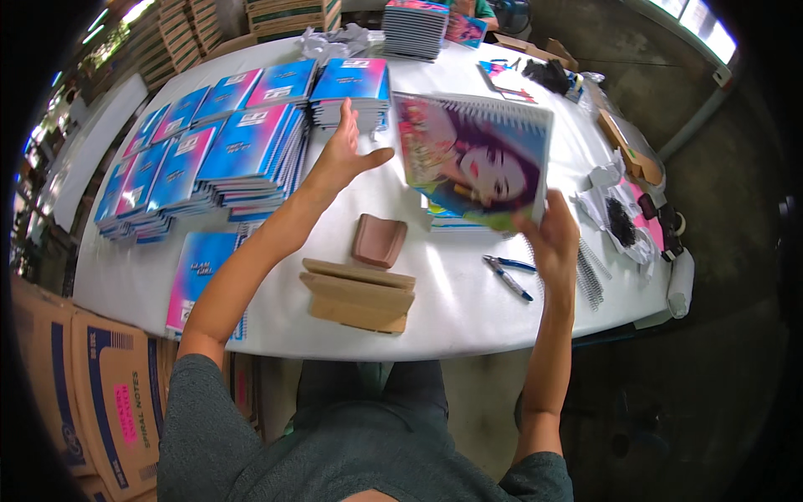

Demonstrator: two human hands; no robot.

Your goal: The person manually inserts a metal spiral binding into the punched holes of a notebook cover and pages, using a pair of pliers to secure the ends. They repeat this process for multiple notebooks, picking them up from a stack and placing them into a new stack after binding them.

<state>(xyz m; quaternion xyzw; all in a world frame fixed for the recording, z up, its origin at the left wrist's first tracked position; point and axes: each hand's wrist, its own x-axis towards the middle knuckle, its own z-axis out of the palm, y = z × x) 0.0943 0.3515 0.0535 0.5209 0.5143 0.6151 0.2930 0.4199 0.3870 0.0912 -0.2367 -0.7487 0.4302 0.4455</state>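
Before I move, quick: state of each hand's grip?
Left hand: open, holding nothing.
Right hand: closed on the lower right corner of a spiral notebook.

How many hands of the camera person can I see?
2: the left hand, open, left of the spiral notebook, and the right hand, gripping its lower right corner. Both show.

Bright light whitens a window point(693, 21) by the grey wall point(615, 42) before us as a white-topped table point(456, 314) gleams above pale floor point(483, 402).
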